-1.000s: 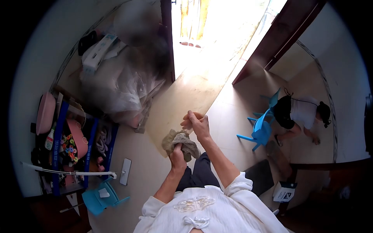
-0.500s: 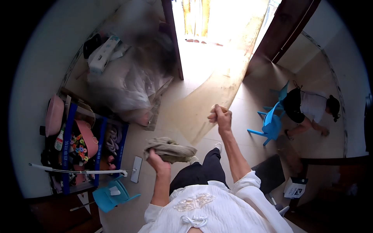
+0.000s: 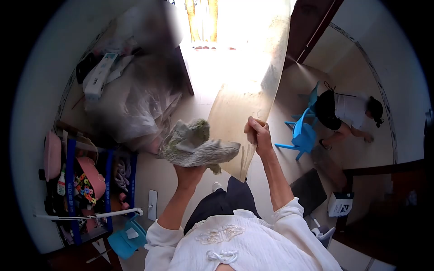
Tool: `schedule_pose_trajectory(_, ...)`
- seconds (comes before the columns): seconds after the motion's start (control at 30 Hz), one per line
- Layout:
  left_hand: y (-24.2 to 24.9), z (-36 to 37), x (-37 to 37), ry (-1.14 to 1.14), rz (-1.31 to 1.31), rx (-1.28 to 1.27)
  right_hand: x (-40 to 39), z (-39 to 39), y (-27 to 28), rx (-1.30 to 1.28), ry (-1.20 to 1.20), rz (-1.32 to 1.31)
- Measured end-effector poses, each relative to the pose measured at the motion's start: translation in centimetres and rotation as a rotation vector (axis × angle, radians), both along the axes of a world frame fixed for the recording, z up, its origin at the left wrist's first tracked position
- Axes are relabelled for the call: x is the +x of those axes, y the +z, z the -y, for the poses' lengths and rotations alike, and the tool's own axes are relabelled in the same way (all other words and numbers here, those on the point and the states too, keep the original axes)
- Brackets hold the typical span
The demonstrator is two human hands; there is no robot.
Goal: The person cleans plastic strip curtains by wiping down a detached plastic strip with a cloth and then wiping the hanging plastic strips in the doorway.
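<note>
A long translucent yellowish sheet (image 3: 230,115) hangs from the bright doorway down to my right hand (image 3: 258,134), whose fingers are closed on its right edge. To the left of the sheet's lower end, my left hand (image 3: 189,174) supports a bunched grey-green cloth (image 3: 196,151) from below. Most of the left fingers are hidden behind the cloth. The cloth's right end overlaps the sheet.
A person (image 3: 350,110) crouches at the right beside blue chairs (image 3: 302,135). Plastic-wrapped items (image 3: 140,104) stand at the upper left. A shelf with blue posts (image 3: 70,189) holds pink baskets. A mop (image 3: 153,204) and teal chair (image 3: 128,239) are lower left.
My left hand has raised the cloth towards the sheet, and the cloth now shows more of its folds. My right hand keeps its hold on the sheet's edge. The view has shifted rightward.
</note>
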State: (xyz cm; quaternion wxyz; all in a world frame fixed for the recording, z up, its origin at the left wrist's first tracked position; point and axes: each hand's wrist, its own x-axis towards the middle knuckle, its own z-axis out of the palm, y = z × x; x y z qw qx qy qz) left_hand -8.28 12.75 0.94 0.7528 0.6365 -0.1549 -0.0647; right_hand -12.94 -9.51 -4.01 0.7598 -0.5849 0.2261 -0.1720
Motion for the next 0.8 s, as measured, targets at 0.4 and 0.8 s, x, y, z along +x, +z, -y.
schedule_pose_trajectory(0.4,1.1,12.6,-2.8,-0.313,0.827,0.348,2.2,2.3,2.9,1.094,0.202,0.725)
schedule_pose_trajectory(0.8,-7.0,17.6,11.9,-0.174,-0.118,0.227,-2.1,6.6,5.0,0.7,-0.153,0.137)
